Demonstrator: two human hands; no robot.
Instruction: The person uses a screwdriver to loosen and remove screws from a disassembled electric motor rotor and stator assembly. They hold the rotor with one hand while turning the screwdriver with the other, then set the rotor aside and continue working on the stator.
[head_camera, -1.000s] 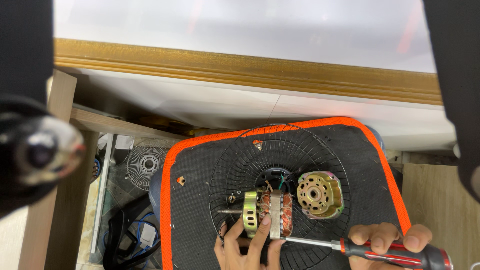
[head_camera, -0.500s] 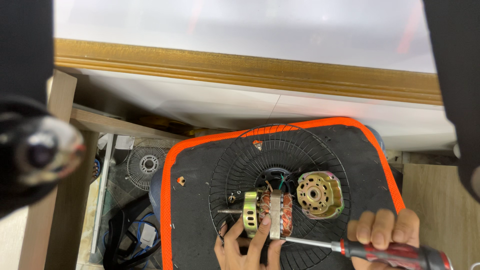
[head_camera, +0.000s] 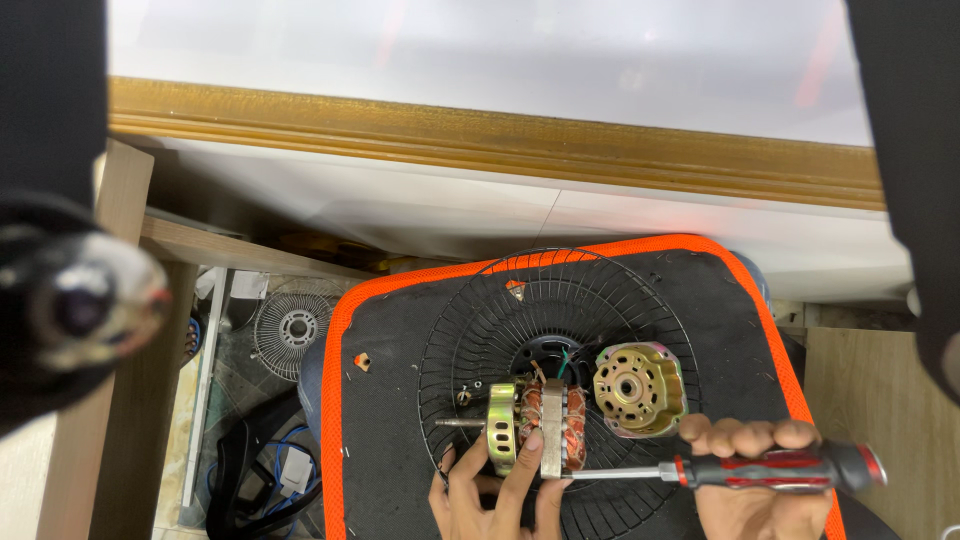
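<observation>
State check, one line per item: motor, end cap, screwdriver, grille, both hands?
Fan motor: opened, copper windings exposed, lying on its side.
Gold end cap: off, beside the motor.
Screwdriver: horizontal, tip at the motor.
Wire grille: flat on the black mat.
Left hand: gripping the motor.
Right hand: gripping the screwdriver.

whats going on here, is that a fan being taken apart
A person is working on a small fan motor with copper windings, resting on a round wire fan guard on a black pad with an orange border. The left hand steadies the motor, while the right hand holds a red and black screwdriver with its tip at the motor's side. A loose gold end cover lies beside the motor.
</observation>
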